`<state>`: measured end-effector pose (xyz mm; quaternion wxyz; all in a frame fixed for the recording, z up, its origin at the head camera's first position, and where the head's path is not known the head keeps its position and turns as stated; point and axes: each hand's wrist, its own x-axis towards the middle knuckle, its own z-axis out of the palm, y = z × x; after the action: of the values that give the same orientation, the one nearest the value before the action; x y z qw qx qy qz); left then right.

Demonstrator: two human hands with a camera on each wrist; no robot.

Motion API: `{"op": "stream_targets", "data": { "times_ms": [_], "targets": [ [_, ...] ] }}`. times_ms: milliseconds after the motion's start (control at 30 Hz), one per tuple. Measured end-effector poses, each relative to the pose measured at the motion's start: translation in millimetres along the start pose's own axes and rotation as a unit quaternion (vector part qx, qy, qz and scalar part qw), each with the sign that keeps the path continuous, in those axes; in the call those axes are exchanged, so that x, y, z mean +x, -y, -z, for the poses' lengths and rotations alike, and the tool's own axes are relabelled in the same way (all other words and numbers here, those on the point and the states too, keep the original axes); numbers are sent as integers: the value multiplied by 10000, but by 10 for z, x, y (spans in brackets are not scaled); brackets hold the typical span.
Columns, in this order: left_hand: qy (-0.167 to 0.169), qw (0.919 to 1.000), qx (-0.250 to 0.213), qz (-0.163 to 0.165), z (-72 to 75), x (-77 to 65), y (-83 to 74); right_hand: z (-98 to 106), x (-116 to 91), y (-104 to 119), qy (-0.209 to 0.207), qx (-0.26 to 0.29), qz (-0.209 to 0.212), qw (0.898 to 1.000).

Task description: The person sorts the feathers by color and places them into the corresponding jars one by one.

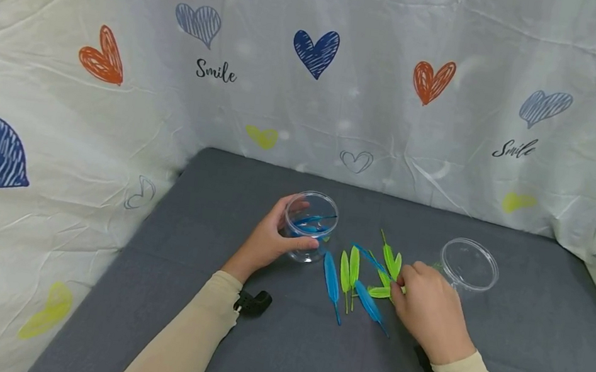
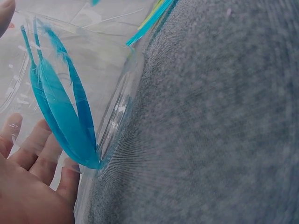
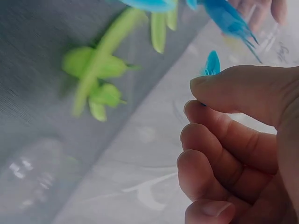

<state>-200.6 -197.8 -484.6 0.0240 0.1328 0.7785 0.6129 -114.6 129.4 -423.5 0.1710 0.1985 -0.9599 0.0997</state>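
Observation:
My left hand (image 1: 280,231) grips a clear plastic jar (image 1: 308,244) from its left side, thumb across the front. Several blue feathers (image 2: 70,116) stand inside the jar, seen through its wall in the left wrist view. Between thumb and forefinger my right hand (image 1: 430,303) pinches a blue feather (image 1: 373,261), held over the loose feathers to the right of the jar. On the cloth lie green feathers (image 1: 344,272) and two more blue feathers (image 1: 331,276). The pinched feather's tip shows above the thumb in the right wrist view.
A round clear lid (image 1: 470,264) lies beyond my right hand. Dark grey cloth (image 1: 307,365) covers the table. White curtains (image 1: 376,114) printed with hearts hang behind it and at the sides. A black strap (image 1: 253,302) sits at my left wrist.

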Motion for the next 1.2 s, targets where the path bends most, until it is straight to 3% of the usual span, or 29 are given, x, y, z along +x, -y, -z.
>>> {"op": "stream_targets", "data": {
  "times_ms": [567, 867, 1200],
  "targets": [
    [49, 10000, -51, 2, 18, 10, 34, 440, 679, 163, -356, -371, 857, 9950],
    [83, 9999, -66, -25, 19, 7, 38, 380, 970, 372, -318, -719, 1372, 9874],
    [48, 9999, -153, 13, 11, 34, 60, 244, 1215, 550, -562, -1495, 2103, 9645]
  ]
}}
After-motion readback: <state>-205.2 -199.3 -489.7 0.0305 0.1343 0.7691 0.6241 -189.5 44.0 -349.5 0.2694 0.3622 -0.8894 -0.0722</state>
